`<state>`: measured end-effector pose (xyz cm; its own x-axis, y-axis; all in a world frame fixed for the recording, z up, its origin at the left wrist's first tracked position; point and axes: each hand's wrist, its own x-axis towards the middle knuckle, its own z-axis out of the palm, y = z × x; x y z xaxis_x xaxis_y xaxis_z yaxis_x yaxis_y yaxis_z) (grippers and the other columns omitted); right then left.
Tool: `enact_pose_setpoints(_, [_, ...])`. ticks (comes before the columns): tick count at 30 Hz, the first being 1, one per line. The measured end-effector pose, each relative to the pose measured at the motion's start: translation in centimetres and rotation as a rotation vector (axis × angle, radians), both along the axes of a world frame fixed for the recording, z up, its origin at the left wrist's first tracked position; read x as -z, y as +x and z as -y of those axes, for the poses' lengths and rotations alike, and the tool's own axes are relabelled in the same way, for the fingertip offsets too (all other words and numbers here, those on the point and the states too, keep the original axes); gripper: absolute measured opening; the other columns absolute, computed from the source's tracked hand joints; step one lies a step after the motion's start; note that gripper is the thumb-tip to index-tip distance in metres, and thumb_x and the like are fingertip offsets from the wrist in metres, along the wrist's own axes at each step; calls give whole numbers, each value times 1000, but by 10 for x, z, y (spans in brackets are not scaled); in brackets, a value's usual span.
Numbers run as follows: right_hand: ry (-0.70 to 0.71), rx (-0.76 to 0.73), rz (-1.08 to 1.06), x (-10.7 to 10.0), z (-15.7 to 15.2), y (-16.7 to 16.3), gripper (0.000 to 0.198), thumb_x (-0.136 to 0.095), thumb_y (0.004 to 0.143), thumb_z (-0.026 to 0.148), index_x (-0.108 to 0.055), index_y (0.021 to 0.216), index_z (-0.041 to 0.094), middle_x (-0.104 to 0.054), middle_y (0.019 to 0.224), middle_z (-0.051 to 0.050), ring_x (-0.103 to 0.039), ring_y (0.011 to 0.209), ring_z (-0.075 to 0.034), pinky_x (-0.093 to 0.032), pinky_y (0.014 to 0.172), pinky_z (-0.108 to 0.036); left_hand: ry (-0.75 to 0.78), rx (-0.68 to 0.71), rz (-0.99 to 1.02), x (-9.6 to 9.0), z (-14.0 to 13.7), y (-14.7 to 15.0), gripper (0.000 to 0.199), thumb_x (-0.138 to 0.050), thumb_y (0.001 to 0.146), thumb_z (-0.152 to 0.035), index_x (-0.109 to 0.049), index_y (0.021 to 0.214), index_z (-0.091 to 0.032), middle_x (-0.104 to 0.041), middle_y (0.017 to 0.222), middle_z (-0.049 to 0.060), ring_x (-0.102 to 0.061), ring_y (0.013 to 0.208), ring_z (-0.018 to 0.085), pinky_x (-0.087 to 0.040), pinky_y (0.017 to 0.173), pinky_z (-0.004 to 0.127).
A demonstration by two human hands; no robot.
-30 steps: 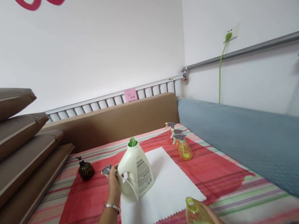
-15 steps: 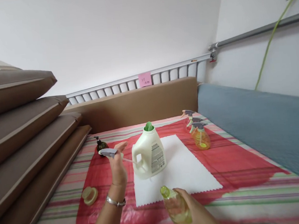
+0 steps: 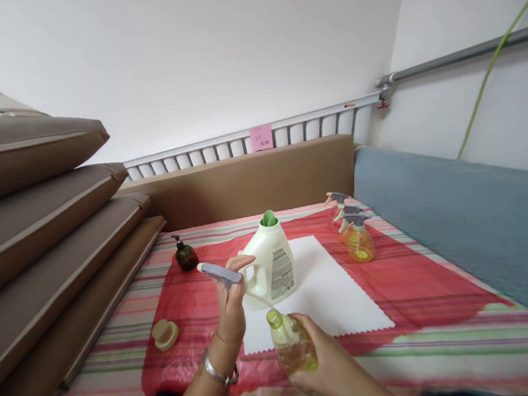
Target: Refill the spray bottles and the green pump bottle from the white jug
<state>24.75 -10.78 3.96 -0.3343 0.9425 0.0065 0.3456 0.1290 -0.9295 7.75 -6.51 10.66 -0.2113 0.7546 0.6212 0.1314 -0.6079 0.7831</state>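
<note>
My left hand (image 3: 232,304) is closed on a grey spray trigger head (image 3: 222,273), whose thin dip tube slants down to the right. The tube's lower end is at the mouth of a clear yellow-green bottle (image 3: 293,343); whether it is inside I cannot tell. My right hand (image 3: 317,355) wraps around that bottle, which is tilted to the left with its neck uncapped. Behind both hands stands a large white detergent jug (image 3: 277,265) with a green spout in its open top, partly hidden by my left hand.
Several spray bottles (image 3: 359,243) stand at the back right. A dark pump bottle (image 3: 186,255) is at the left, with a pale round cap (image 3: 165,334) nearer me. A white sheet (image 3: 339,303) lies on red plastic (image 3: 406,271). Stacked brown cushions (image 3: 53,237) rise at the left.
My left hand has moved right with the spray trigger head, and my right hand has lifted the bottle slightly leftward. The tube's end and the bottle's mouth have come together.
</note>
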Motion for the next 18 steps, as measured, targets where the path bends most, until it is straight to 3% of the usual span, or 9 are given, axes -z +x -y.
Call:
enact_pose_setpoints(4, [52, -16, -15, -15, -3, -2, 71, -63, 52, 13, -39, 119, 20, -59, 110, -8, -57, 98, -22, -43, 86, -32, -75, 100, -40, 2, 16, 13, 28, -44, 83, -36, -64, 96, -19, -61, 101, 8, -51, 102, 26, -33, 95, 41])
enact_pose_setpoints(8, [193, 13, 37, -23, -5, -2, 73, -65, 53, 16, -39, 122, 22, -54, 116, -7, -51, 106, -23, -39, 91, -35, -219, 259, -44, 8, 31, 26, 29, -48, 83, -36, -62, 103, -19, -65, 99, 8, -54, 98, 25, -37, 90, 38])
enact_pose_setpoints(14, [246, 58, 61, -13, 1, -2, 76, -65, 54, 18, -37, 125, 23, -53, 118, -7, -49, 109, -23, -38, 93, -36, -346, 287, -30, 9, 40, 30, 25, -51, 81, -35, -64, 97, -20, -67, 94, 7, -56, 95, 26, -40, 86, 37])
enact_pose_setpoints(18, [243, 82, 75, -20, 8, -1, 77, -66, 53, 16, -38, 125, 25, -54, 115, -6, -50, 106, -24, -38, 92, -37, -413, 292, 73, 14, 39, 28, 24, -52, 80, -34, -66, 94, -20, -67, 92, 9, -57, 95, 27, -43, 84, 36])
